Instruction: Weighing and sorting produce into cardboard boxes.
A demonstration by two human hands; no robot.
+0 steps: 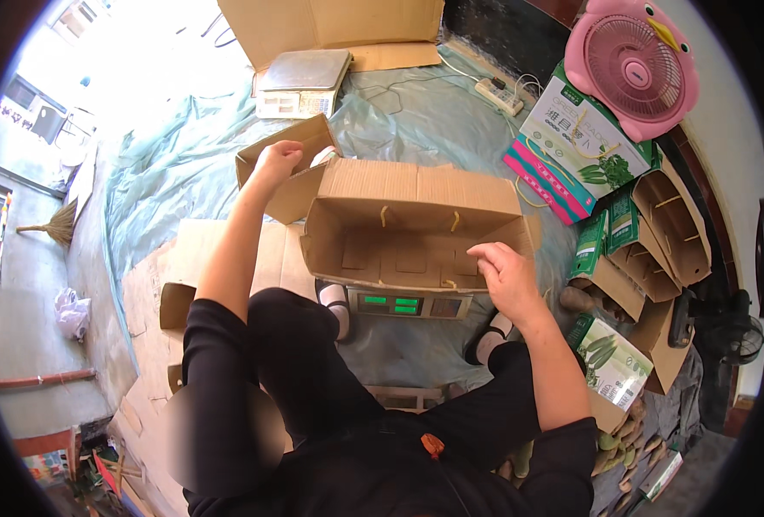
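Sheeting (451, 129) around open brown carton (421, 231)

The left forearm (229, 246) is bare and runs up from the lower left, reaching further than the right one. The left hand (280, 161) sits above and left of the centre of the frame, back of the hand upward, wrist slightly bent, fingers curled in toward the palm and pointing right. The right forearm (556, 370), also bare, slants up and leftward from the lower right. The right hand (508, 277) is right of centre, lower than the left, with its fingers loosely bent and pointing left. Whether either is gripping cannot be told. Black sleeves (217, 345) end near the elbows. The legs (306, 355) are spread apart at lower centre, with the feet (334, 307) partly visible beyond them.
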